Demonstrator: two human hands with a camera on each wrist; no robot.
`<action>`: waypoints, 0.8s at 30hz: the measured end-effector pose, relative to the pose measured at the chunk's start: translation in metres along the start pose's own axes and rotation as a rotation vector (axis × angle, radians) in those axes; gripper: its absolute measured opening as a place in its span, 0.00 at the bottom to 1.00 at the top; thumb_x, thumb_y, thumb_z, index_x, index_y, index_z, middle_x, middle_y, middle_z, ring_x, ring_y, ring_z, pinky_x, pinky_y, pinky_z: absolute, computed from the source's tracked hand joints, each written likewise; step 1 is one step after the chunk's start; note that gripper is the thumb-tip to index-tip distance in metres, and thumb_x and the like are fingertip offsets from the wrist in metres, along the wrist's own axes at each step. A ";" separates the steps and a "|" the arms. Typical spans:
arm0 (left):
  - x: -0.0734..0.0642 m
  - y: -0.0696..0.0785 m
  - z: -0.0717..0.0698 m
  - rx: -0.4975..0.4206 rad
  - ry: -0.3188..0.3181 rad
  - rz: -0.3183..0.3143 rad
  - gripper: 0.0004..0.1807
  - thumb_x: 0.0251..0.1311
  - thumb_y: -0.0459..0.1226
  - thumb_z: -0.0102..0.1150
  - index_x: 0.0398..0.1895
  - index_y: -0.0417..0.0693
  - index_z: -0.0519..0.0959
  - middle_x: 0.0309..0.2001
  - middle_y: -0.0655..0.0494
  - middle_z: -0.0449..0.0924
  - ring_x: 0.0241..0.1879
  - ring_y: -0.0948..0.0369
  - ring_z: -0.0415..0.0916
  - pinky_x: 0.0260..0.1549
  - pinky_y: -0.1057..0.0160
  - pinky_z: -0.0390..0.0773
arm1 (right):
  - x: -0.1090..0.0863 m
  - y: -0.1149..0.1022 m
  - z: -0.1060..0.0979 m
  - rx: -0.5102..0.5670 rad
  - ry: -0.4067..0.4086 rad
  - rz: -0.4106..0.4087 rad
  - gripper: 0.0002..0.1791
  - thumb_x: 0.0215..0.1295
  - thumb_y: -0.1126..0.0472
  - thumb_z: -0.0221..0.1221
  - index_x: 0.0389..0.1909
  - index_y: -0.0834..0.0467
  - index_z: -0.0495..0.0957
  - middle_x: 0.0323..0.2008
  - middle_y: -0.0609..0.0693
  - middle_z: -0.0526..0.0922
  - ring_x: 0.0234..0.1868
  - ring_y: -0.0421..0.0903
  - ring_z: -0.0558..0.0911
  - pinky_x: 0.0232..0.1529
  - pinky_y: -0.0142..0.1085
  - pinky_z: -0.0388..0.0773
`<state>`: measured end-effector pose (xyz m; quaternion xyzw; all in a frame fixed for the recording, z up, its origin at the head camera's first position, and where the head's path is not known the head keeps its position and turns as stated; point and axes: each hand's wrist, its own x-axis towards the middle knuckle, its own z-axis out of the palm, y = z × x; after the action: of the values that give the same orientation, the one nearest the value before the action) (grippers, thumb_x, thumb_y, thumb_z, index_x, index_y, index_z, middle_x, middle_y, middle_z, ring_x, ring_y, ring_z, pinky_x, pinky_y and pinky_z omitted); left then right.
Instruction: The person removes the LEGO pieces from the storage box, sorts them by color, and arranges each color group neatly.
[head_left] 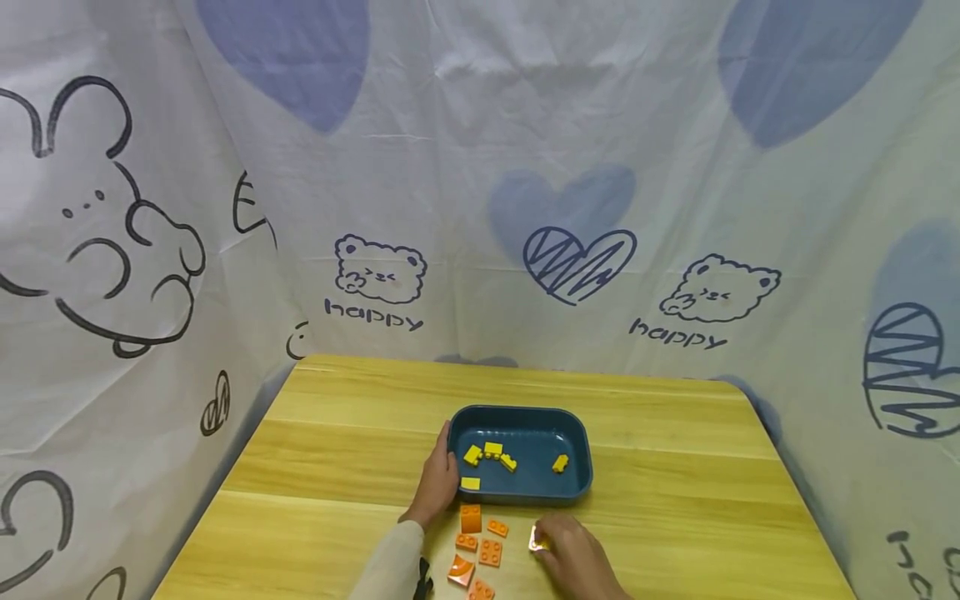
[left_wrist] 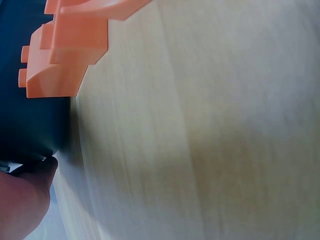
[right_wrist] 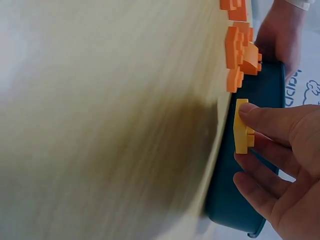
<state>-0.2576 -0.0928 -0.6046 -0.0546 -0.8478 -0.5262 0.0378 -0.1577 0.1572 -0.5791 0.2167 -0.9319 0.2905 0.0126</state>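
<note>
A dark blue rectangular tray (head_left: pixel 517 501) stands on the table, with several yellow toy bricks (head_left: pixel 492 450) inside it. My left hand (head_left: pixel 437 479) holds the tray by its left end, thumb at the rim. On the near side of the tray, my right hand (head_left: pixel 576 557) pinches a yellow toy brick (right_wrist: pixel 241 126) between thumb and fingers. The right wrist view has this brick in front of the tray's side wall, its studs facing the palm. Several orange toy bricks (head_left: pixel 491 552) lie between the two forearms, just in front of the tray.
The wood-grain table (head_left: pixel 675 467) extends on both sides of the tray. A white cloth (head_left: pixel 465 192) printed with hearts and bears hangs behind the table and along both sides. Close to the left wrist camera, orange bricks (left_wrist: pixel 75 42) overlap the tray's wall.
</note>
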 end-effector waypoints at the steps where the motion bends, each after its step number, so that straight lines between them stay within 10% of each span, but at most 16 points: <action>1: 0.000 0.000 0.000 0.001 0.000 -0.002 0.31 0.76 0.25 0.38 0.80 0.28 0.50 0.77 0.29 0.56 0.75 0.36 0.57 0.73 0.38 0.59 | -0.001 0.001 0.001 0.003 -0.007 -0.001 0.12 0.55 0.66 0.75 0.31 0.51 0.80 0.36 0.43 0.85 0.39 0.41 0.81 0.39 0.41 0.82; 24: 0.001 0.004 -0.001 -0.009 0.001 -0.013 0.31 0.76 0.24 0.37 0.80 0.28 0.50 0.77 0.30 0.56 0.75 0.36 0.57 0.73 0.37 0.59 | -0.005 0.007 0.008 0.062 -0.120 0.032 0.11 0.58 0.68 0.73 0.32 0.53 0.80 0.34 0.42 0.84 0.34 0.38 0.77 0.34 0.38 0.79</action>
<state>-0.2579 -0.0919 -0.6005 -0.0490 -0.8457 -0.5303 0.0345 -0.1553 0.1596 -0.5906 0.2192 -0.9249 0.3058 -0.0545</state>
